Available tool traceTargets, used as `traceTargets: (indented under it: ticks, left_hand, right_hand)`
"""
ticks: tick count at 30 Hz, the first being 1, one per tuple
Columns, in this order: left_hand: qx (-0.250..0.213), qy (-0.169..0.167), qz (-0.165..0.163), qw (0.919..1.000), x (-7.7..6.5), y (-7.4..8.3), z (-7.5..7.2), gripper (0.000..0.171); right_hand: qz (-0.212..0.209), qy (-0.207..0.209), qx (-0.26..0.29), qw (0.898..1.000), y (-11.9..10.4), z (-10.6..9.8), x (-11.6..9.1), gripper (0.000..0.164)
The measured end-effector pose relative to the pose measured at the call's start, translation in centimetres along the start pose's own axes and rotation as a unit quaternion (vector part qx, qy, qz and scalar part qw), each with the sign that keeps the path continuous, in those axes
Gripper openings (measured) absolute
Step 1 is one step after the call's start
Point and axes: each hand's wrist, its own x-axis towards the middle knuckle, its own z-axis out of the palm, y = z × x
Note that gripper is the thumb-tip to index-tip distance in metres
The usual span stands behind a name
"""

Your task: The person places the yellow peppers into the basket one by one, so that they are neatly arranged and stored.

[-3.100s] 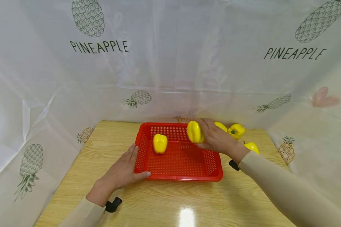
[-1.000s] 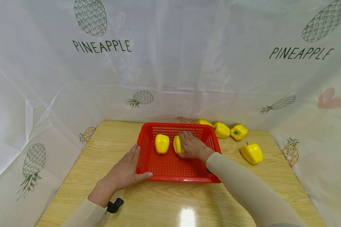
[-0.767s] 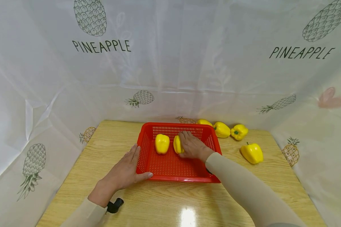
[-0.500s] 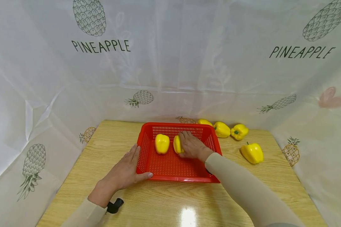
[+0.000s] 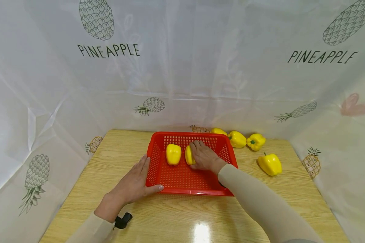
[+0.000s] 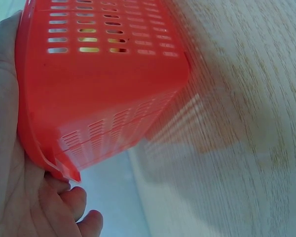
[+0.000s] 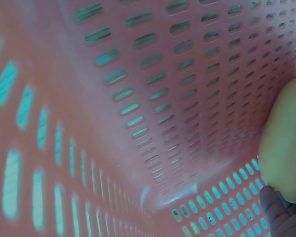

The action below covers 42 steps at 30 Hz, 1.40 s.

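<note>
A red plastic basket (image 5: 193, 192) with slotted walls stands on the wooden table. My left hand (image 5: 129, 185) rests at its near left corner, fingers straight along the left side and thumb on the front rim. In the left wrist view the basket's outer corner (image 6: 89, 84) lies against the palm. My right hand (image 5: 205, 158) reaches inside and grips a yellow bell pepper (image 5: 188, 156) low over the basket floor, partly covering it. The right wrist view shows this pepper (image 7: 286, 143) with fingertips at its lower end. Left of it, another yellow bell pepper (image 5: 173, 154) stands in the basket.
Three more yellow bell peppers lie behind and right of the basket along the back edge, among them a middle pepper (image 5: 238, 139). A single pepper (image 5: 270, 164) lies nearer on the right. A pineapple-printed sheet (image 5: 182, 67) hangs around the table (image 5: 158, 216).
My right hand has lowered the pepper from above the basket's back right into the basket, moving left beside the first one. Over the last second it has barely moved. The left hand stayed.
</note>
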Motion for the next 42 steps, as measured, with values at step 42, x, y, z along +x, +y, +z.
traceTargets:
  ticks: [42]
  left_hand:
    - [0.045,0.012,0.012,0.9988,0.0,0.2,-0.2,0.131]
  right_hand:
    - [0.015,0.025,-0.016,0.999,1.4,-6.9,-4.2,0.104]
